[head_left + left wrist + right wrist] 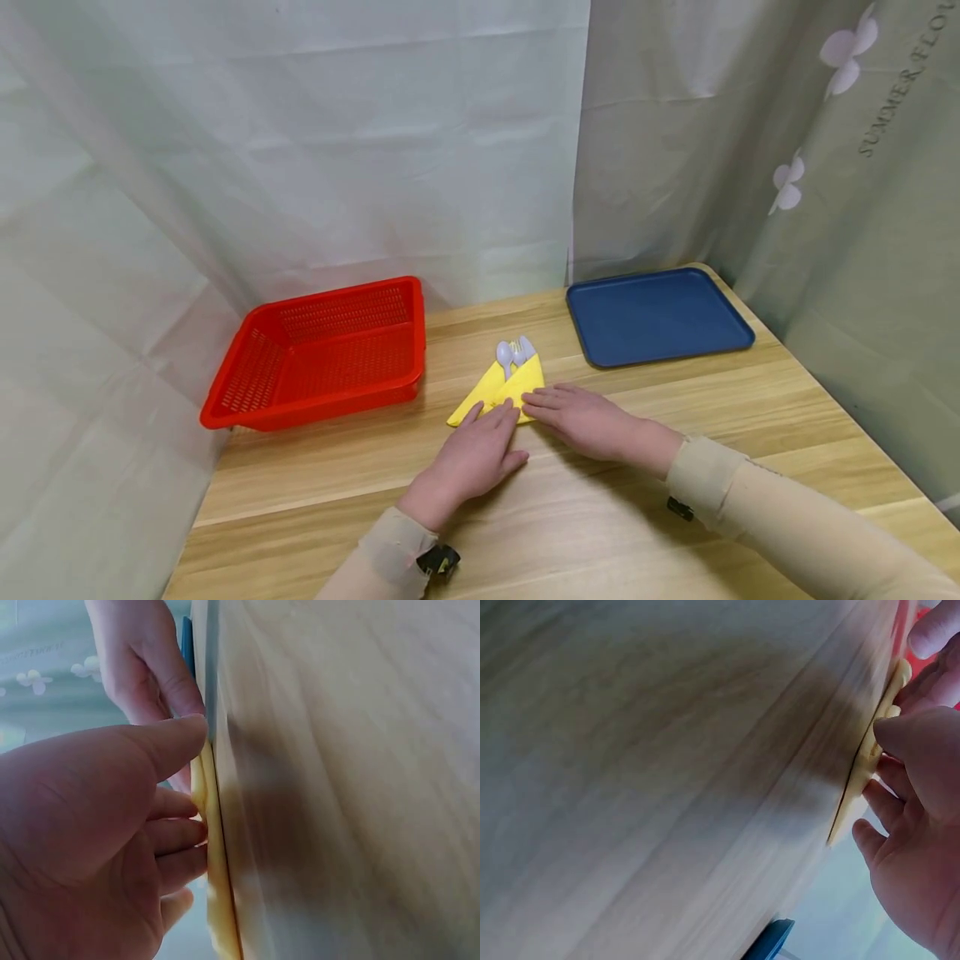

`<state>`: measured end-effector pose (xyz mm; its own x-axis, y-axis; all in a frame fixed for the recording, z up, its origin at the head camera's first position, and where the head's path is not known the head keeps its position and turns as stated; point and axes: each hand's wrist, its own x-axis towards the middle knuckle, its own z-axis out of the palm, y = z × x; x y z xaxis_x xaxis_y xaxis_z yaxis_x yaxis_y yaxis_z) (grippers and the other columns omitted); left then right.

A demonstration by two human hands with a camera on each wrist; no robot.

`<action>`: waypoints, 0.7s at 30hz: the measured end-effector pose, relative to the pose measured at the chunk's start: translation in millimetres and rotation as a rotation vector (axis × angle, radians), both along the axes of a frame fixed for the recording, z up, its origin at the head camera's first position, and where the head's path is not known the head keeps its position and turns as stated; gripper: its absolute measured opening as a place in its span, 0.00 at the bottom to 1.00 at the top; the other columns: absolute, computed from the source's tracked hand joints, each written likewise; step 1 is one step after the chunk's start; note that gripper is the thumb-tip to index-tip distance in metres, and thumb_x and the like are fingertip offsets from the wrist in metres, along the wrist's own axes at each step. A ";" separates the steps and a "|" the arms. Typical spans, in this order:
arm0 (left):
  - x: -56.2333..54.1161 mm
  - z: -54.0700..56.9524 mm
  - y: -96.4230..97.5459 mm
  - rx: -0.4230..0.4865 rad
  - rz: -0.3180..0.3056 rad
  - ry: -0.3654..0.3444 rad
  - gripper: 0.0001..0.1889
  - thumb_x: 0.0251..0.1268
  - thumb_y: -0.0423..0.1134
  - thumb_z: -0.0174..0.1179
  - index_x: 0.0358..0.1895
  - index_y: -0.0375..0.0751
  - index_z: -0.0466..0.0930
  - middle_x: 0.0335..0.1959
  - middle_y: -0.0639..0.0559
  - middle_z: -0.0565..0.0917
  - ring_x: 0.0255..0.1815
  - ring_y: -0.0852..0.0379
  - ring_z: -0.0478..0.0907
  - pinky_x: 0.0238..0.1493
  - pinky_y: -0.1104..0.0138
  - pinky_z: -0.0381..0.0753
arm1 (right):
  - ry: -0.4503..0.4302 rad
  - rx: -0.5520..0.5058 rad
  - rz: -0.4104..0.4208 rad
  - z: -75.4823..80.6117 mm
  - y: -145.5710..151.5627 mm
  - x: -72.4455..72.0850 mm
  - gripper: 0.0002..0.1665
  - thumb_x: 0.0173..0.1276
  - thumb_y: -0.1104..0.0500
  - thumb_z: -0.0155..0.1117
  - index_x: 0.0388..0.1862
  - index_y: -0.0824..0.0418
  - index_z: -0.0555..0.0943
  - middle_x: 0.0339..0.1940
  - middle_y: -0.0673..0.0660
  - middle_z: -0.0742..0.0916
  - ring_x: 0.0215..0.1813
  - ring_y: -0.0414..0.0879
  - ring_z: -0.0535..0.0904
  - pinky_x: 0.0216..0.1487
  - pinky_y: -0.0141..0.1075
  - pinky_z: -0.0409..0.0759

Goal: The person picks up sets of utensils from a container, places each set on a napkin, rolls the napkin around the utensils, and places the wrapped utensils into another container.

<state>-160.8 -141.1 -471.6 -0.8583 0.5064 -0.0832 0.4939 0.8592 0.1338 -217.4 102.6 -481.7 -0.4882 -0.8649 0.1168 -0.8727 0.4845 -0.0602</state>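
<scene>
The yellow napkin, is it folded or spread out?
Folded. In the head view, the yellow napkin wraps over itself in overlapping layers, with a spoon and fork poking out.

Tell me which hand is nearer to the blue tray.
Right. The right hand touches the yellow napkin on its right side, just short of the blue tray's near left corner; the left hand is farther left, at the napkin's near edge.

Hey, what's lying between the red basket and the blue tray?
The head view shows a folded yellow napkin holding pale cutlery there, touched by the left hand and right hand.
</scene>
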 end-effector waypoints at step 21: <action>-11.6 4.8 -16.9 0.109 0.095 0.040 0.25 0.85 0.54 0.62 0.71 0.42 0.83 0.66 0.45 0.87 0.72 0.43 0.80 0.82 0.33 0.61 | 0.094 0.039 -0.034 1.1 -9.0 13.2 0.26 0.85 0.63 0.62 0.78 0.60 0.80 0.78 0.58 0.82 0.78 0.54 0.78 0.80 0.56 0.73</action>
